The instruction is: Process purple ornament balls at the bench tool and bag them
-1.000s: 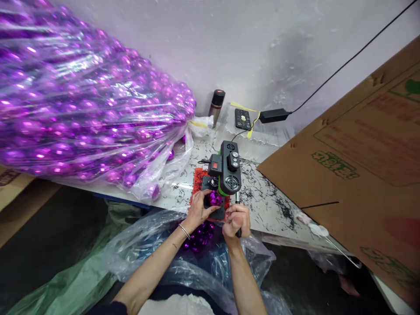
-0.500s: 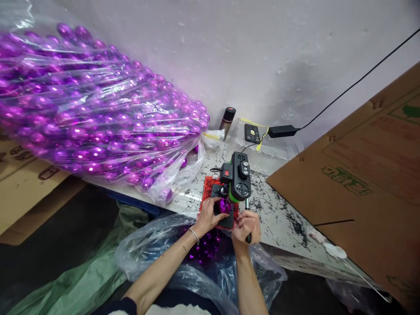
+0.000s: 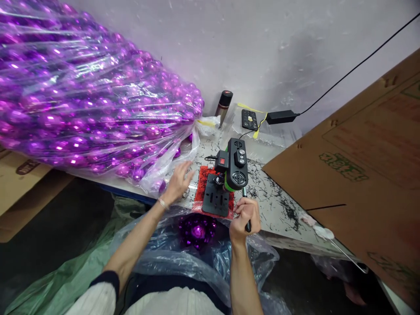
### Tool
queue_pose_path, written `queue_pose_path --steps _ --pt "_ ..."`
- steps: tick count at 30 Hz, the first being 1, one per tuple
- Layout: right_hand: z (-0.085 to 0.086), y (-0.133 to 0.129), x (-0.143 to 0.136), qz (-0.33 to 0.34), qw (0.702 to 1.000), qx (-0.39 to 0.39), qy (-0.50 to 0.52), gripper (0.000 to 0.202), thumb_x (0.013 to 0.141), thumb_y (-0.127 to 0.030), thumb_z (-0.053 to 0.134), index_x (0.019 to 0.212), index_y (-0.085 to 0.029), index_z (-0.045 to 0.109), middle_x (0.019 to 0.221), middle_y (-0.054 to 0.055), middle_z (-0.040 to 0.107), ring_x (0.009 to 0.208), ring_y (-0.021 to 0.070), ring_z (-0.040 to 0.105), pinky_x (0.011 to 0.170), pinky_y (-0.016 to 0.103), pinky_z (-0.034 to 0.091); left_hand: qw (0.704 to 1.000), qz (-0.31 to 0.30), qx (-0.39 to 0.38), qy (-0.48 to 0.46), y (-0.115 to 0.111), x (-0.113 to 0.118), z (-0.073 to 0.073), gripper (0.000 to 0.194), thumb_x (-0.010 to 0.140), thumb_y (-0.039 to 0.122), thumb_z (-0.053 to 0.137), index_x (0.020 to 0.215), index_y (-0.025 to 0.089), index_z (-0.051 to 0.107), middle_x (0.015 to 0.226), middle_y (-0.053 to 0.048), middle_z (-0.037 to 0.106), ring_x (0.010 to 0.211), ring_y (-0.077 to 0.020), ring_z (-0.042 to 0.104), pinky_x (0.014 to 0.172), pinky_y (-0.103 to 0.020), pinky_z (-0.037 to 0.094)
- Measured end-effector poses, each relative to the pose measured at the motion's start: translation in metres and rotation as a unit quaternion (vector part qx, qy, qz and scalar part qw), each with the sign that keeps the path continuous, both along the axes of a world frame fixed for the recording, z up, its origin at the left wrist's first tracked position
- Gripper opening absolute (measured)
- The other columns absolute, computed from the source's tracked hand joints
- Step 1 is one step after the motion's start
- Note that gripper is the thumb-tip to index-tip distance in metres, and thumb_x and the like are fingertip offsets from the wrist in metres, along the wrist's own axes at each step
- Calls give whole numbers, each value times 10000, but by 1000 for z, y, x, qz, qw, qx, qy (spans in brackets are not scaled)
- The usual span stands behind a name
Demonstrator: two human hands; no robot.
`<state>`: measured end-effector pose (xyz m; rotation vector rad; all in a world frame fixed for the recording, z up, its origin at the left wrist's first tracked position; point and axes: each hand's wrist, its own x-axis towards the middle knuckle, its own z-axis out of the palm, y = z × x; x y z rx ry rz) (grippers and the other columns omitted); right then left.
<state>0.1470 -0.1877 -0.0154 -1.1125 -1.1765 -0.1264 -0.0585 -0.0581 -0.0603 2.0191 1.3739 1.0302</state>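
Observation:
My right hand [image 3: 244, 218] is wrapped round the black-gripped lever of a small bench drill press [image 3: 236, 162]. The press's black slotted base plate [image 3: 215, 199] bears no ball and lies on a red mat [image 3: 198, 197]. To the left of the press, my left hand [image 3: 179, 181] hangs with its fingers apart, nothing in them, near the mouth of a clear bag [image 3: 108, 109] full of shiny purple balls. Below the table edge, more purple balls [image 3: 197, 231] lie in an open clear plastic bag [image 3: 164, 258] before my body.
Dark shavings [image 3: 292, 212] litter the white tabletop [image 3: 262, 218]. A spray can [image 3: 224, 107], a phone [image 3: 249, 119] and a black power adapter [image 3: 281, 117] are at the back by the wall. A large cardboard box [image 3: 357, 162] leans in from the right.
My left hand has moved left, away from the press, and opened. The purple ball it held on the base plate is gone from there. My right hand stays on the lever.

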Motion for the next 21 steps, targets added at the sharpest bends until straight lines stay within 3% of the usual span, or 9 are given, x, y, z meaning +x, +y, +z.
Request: queue_pose_path --steps 3,5,7,12,15,18,21 --pt "-1 0 1 3 1000 0 -11 413 1123 -257 462 713 -238 513 730 -18 584 662 131 601 608 294 441 988 106 -61 95 75 -4 30 510 1087 204 413 1541 91 617 1557 -261 642 1515 -406 553 1272 -655 429" --pt "-1 0 1 3 1000 -6 -16 406 1123 -250 452 721 -239 512 738 -17 582 659 130 594 614 298 442 973 142 -81 165 103 -7 41 544 1015 118 466 1537 85 616 1531 -269 654 1457 -434 587 1231 -661 455" --pt "-3 -1 1 5 1000 -13 -13 399 1123 -244 444 730 -239 512 751 -17 587 673 130 596 623 297 444 960 151 -93 217 113 -10 44 567 1000 131 520 1562 108 587 1549 -259 637 1421 -446 602 1188 -638 490" --pt "-8 -1 0 7 1000 -12 4 393 1123 -242 440 737 -241 515 763 -15 597 705 135 622 626 296 461 941 154 -108 282 107 -12 39 665 970 217 709 1596 126 507 1622 -285 544 1483 -467 554 1201 -612 492" --pt "-8 -1 1 11 1000 -14 2 393 1119 -240 448 734 -239 524 752 -14 603 706 136 633 623 295 469 956 167 -138 199 105 -13 40 644 972 306 770 1541 123 529 1567 -292 590 1467 -469 579 1203 -635 494" --pt "-6 -2 2 11 1000 -12 -6 398 1114 -250 462 725 -234 543 751 -11 613 680 134 628 617 300 471 976 136 -172 -13 98 -18 43 745 929 342 854 1554 153 496 1500 -263 640 1323 -391 696 1135 -570 576" --pt "-4 -2 2 11 1000 -12 -6 403 1111 -255 470 717 -232 548 745 -11 617 659 132 614 620 305 468 954 70 -188 -222 74 -23 43 869 873 362 912 1601 209 463 1418 -211 678 1073 -290 787 1017 -508 648"
